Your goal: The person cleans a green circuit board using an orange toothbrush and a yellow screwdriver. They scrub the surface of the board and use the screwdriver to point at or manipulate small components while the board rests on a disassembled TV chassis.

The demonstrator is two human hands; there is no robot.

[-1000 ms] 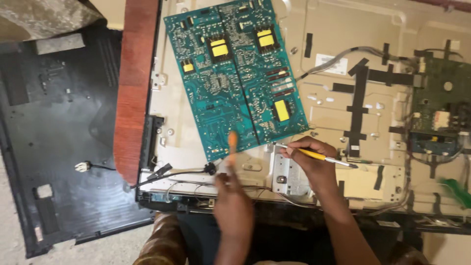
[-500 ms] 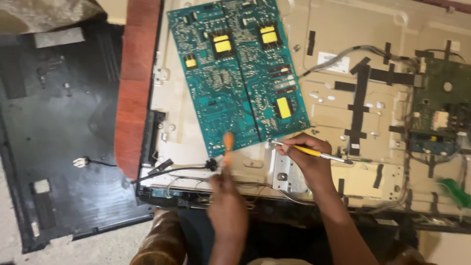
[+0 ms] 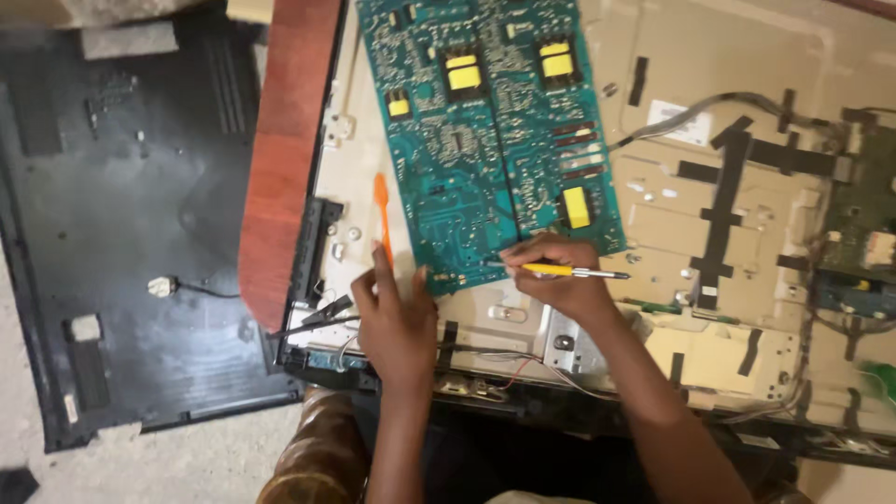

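Right hand (image 3: 560,280) grip clenched on a yellow-handled screwdriver (image 3: 569,272), held near level with its tip pointing right, at the lower edge of the teal circuit board (image 3: 485,140). Left hand (image 3: 397,317) grips an orange tool (image 3: 382,215) pointing up, just left of the board (wrist straight, fingers curled). The board lies tilted on the beige back panel (image 3: 747,75) of an opened flat screen, with yellow blocks on it.
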